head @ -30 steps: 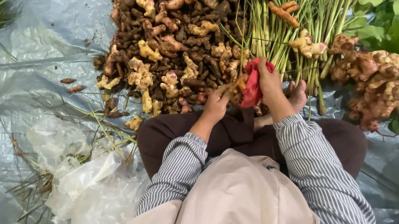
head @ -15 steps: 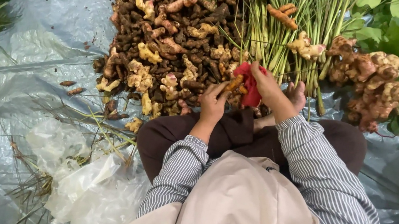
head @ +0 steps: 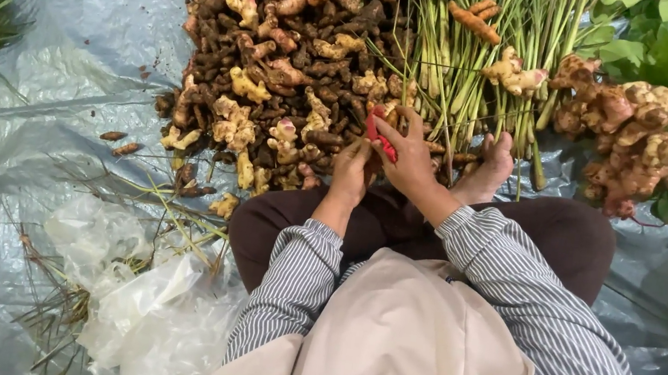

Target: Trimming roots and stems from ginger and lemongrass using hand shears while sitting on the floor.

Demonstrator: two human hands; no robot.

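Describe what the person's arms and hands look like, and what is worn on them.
Both arms wear long sleeves of fine dark and white stripes, the left sleeve and the right sleeve, each ending in a buttoned-style cuff at the wrist. The left hand and right hand are bare: no gloves, rings or watch show.

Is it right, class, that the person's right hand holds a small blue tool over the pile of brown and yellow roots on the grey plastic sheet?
Not quite: the head view shows the small tool in the right hand is red, not blue. The rest stands.
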